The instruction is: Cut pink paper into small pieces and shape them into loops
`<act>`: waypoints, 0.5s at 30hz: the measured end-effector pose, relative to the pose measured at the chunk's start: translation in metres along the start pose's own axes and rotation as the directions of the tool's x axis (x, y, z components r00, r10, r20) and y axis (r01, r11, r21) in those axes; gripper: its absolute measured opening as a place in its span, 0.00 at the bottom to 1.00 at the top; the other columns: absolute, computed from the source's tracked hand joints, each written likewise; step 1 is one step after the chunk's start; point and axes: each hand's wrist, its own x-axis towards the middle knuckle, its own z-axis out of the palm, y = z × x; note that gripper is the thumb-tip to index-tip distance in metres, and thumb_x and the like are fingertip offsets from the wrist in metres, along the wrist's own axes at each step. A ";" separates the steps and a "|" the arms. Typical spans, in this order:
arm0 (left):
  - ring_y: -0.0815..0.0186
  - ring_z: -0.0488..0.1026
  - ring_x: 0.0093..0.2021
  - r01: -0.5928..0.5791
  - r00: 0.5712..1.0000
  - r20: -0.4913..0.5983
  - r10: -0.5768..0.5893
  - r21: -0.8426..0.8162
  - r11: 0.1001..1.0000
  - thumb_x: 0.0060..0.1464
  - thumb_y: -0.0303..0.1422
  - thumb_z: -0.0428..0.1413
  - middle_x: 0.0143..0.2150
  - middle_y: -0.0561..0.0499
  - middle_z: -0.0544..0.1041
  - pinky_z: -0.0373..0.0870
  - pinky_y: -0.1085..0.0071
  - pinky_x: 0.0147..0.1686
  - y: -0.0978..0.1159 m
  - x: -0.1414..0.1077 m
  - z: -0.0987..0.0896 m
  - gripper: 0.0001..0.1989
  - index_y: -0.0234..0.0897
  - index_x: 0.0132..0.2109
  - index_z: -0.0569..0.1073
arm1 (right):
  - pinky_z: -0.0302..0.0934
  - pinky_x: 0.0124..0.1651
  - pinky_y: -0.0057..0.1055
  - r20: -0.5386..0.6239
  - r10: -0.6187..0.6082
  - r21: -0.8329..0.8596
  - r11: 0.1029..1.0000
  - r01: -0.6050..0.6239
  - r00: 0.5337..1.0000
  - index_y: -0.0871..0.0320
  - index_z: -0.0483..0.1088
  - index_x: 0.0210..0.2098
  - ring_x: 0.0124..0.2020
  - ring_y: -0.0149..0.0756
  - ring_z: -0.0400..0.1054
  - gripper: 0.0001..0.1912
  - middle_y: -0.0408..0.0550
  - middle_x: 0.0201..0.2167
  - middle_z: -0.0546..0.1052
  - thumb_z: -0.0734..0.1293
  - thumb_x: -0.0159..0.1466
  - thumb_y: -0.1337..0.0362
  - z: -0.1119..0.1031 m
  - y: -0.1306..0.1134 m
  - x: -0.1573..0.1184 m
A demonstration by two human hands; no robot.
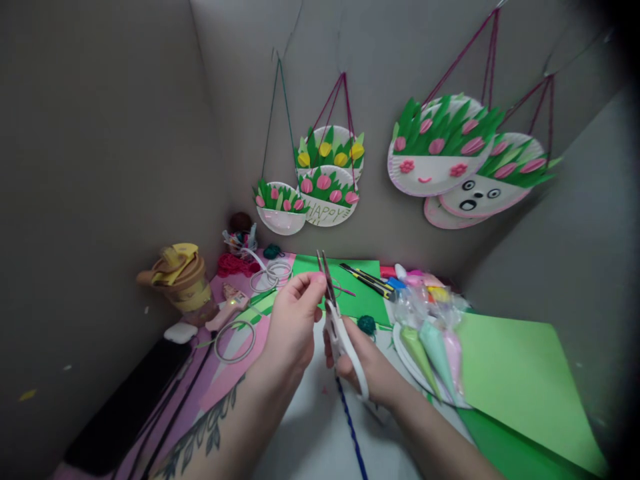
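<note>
My right hand [357, 360] grips a pair of scissors [345, 340] with white handles, their metal blades pointing up and slightly parted. Close against the blades, my left hand [295, 310] has its thumb and forefinger pinched together; whatever lies between them is too small to make out. A twisted blue cord [350, 420] runs from below my right hand to the bottom edge of the view. Where its upper end goes is hidden. Behind the blades lies a green sheet [310, 265] with two utility knives [370, 280] on it.
A pink glue gun [227, 313], coiled white cable [235, 342] and brown cup [187, 283] stand left, beside a black flat device [130, 400]. Right are piping bags [435, 350] on a paper plate [407, 357] and a light green sheet [525, 373]. Decorated paper-plate baskets [440, 173] hang on the wall.
</note>
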 end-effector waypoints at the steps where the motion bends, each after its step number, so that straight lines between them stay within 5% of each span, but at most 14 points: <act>1: 0.76 0.56 0.23 0.001 1.000 0.000 -0.001 -0.002 1.000 0.46 0.36 0.62 0.26 0.56 0.64 0.50 0.77 0.21 0.000 0.000 0.000 0.11 0.34 0.31 0.70 | 0.54 0.30 0.31 0.001 -0.002 -0.001 1.000 0.002 1.000 0.57 0.60 0.36 0.28 0.34 0.59 0.36 0.44 0.28 0.66 0.60 0.50 0.29 0.000 0.000 0.000; 9: 0.76 0.54 0.22 0.007 1.000 0.006 -0.007 -0.017 1.000 0.45 0.37 0.63 0.25 0.57 0.62 0.47 0.77 0.20 0.000 0.001 -0.001 0.12 0.34 0.30 0.70 | 0.55 0.30 0.31 0.004 0.004 0.011 1.000 -0.004 1.000 0.57 0.60 0.35 0.27 0.33 0.59 0.39 0.43 0.28 0.66 0.59 0.47 0.27 -0.002 0.002 0.000; 15: 0.76 0.54 0.22 0.009 1.000 -0.013 -0.009 -0.021 1.000 0.44 0.37 0.63 0.25 0.58 0.62 0.47 0.77 0.21 -0.003 0.004 -0.001 0.12 0.34 0.30 0.70 | 0.57 0.29 0.30 0.002 0.021 0.025 0.999 -0.021 1.000 0.56 0.59 0.34 0.28 0.33 0.58 0.29 0.42 0.28 0.65 0.65 0.53 0.36 -0.003 0.006 0.001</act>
